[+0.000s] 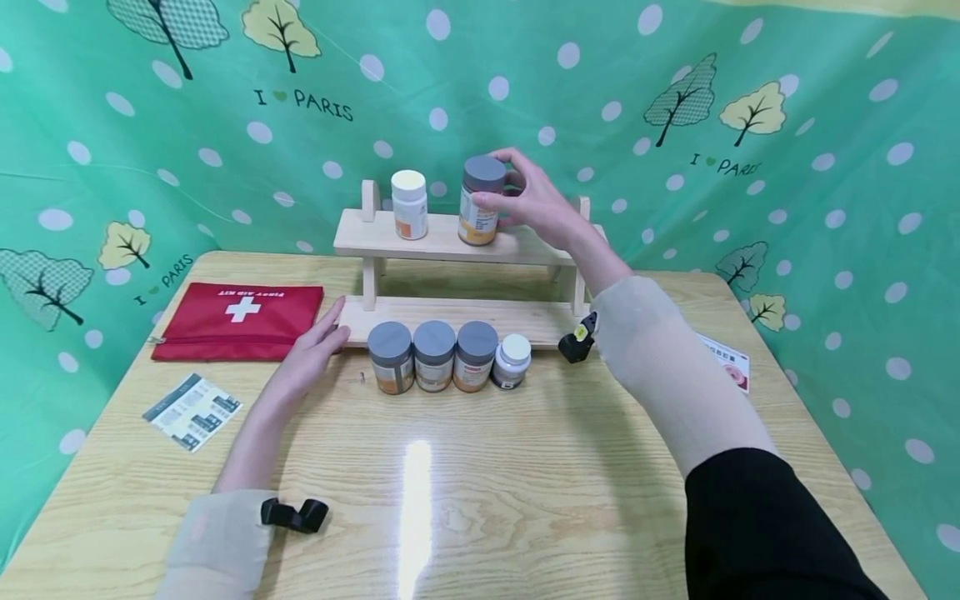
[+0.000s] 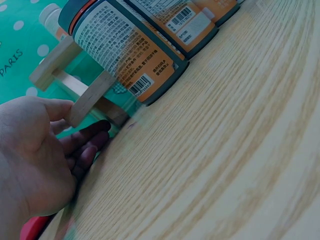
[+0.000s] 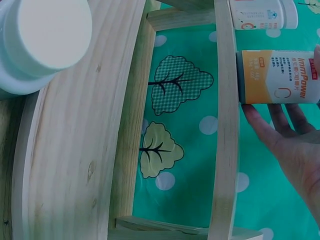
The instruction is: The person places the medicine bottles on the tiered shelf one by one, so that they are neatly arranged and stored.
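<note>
A two-tier wooden shelf rack (image 1: 461,312) stands toward the back of the table. My right hand (image 1: 528,200) grips a grey-lidded supplement jar (image 1: 480,212) with an orange and white label, upright at the upper shelf. In the right wrist view, the jar's base meets the board's edge; whether it bears weight there, I cannot tell. Left of it stands a white pill bottle (image 1: 409,207). My left hand (image 1: 303,358) holds the lower board's left end, thumb at one side and fingers bent below, as the left wrist view (image 2: 37,155) shows.
Before the lower shelf, grey-lidded jars (image 1: 433,357) stand in a row, with a small white-capped bottle (image 1: 512,362) at its right end. A red first-aid pouch (image 1: 243,323) and a printed card (image 1: 192,412) lie left. Another card (image 1: 727,362) lies beyond my right arm.
</note>
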Demonstrator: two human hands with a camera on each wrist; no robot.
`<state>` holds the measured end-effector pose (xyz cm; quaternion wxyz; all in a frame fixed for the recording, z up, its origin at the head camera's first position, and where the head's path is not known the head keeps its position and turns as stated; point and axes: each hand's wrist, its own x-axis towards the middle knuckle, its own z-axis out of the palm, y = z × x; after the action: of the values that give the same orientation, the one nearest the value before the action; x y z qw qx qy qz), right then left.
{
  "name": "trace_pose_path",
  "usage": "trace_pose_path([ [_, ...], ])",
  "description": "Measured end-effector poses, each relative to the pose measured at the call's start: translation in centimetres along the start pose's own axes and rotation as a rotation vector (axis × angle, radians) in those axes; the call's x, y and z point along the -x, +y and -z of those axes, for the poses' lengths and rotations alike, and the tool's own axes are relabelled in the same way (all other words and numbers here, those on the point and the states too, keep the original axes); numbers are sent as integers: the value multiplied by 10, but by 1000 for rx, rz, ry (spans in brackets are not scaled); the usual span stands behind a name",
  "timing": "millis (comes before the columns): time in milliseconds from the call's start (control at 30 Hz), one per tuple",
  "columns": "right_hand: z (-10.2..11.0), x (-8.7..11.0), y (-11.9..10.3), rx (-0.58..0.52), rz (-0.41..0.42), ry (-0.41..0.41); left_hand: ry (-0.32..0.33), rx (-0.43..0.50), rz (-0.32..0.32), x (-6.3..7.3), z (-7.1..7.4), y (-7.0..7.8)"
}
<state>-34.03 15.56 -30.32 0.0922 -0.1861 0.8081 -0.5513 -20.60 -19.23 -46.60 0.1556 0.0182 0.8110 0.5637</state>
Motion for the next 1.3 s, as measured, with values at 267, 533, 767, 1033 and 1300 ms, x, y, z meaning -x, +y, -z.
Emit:
trace_pose_path([
  [267, -1, 2, 0, 4, -1, -2, -4, -7, 9, 0, 1, 0],
  [533, 5, 11, 2, -33, -21, 25, -17, 8, 19, 1, 1, 0],
  [767, 19, 28, 7, -90, 28, 53, -16, 8, 19, 3, 1, 1],
  [1033, 32, 56, 16, -152, 122, 134, -11, 7, 16, 2, 2, 0],
  [1300, 25, 92, 33, -271, 229, 187, -10, 20, 17, 0, 1, -2],
])
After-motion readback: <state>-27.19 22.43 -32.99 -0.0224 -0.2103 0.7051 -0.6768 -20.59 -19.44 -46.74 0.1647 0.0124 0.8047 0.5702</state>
